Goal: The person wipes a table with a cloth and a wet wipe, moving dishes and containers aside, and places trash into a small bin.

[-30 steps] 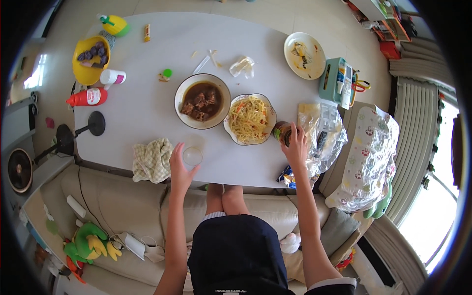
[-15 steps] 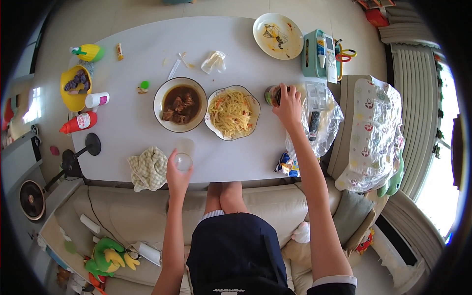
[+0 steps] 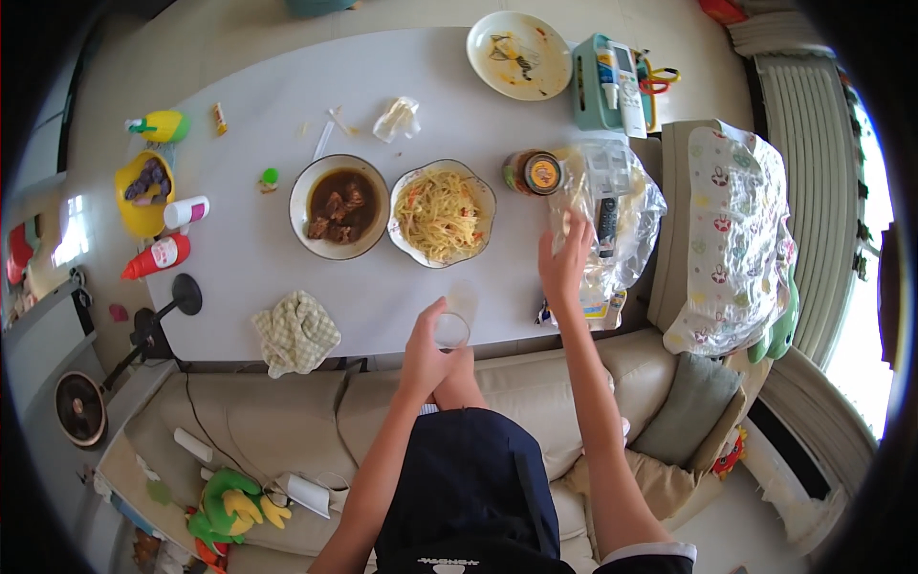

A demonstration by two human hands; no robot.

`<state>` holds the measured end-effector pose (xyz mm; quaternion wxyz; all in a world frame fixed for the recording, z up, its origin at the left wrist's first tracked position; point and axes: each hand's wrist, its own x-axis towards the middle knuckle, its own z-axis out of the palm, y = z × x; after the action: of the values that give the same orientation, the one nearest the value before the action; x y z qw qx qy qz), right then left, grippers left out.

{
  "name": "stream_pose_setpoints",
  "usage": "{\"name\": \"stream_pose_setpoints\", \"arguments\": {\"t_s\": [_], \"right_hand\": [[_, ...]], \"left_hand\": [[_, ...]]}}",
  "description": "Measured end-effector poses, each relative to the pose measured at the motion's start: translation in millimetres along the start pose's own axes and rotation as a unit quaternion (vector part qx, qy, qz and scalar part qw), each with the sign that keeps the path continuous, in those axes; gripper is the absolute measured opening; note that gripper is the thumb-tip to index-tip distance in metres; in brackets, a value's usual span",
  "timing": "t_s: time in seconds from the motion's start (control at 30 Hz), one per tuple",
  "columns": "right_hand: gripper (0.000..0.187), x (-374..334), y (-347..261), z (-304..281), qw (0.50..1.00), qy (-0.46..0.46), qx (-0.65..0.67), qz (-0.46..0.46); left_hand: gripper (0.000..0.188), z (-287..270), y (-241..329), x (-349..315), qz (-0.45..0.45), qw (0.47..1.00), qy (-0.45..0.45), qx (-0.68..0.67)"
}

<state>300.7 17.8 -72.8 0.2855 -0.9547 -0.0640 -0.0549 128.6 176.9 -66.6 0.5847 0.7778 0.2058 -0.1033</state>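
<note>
At the lower centre of the frame, the left hand has its grip curled round a clear glass, by the near edge of the table. Right of centre, the right hand holds nothing that I can see, its grip loosely spread and a little blurred. It's at the clear plastic packaging; I can't tell whether they touch. Just above those fingers is a dark jar. Nearer the middle, a scalloped bowl of pale shreds sits right beside a round bowl of meat in brown broth. A checked cloth lies rumpled at lower left, a red bottle at the left, a smeared plate at the top.
</note>
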Motion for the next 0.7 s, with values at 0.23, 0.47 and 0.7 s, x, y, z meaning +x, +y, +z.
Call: {"name": "stream_pose_setpoints", "arguments": {"t_s": [0.23, 0.47, 0.7], "right_hand": [[0.019, -97.3, -68.5, 51.3, 0.939, -0.234, 0.249, 0.045], [0.049, -140.1, -167.6, 166.7, 0.809, -0.419, 0.124, -0.393], [0.06, -186.5, -217.0, 250.3, 0.726, -0.272, 0.017, -0.632]], "left_hand": [[0.065, -28.5, -43.5, -71.7, -0.046, 0.986, 0.153, -0.037], [0.066, -61.4, -76.8, -145.0, -0.128, 0.93, 0.32, -0.128], [0.067, -74.8, -78.8, -170.7, -0.146, 0.875, 0.428, -0.174]]}}
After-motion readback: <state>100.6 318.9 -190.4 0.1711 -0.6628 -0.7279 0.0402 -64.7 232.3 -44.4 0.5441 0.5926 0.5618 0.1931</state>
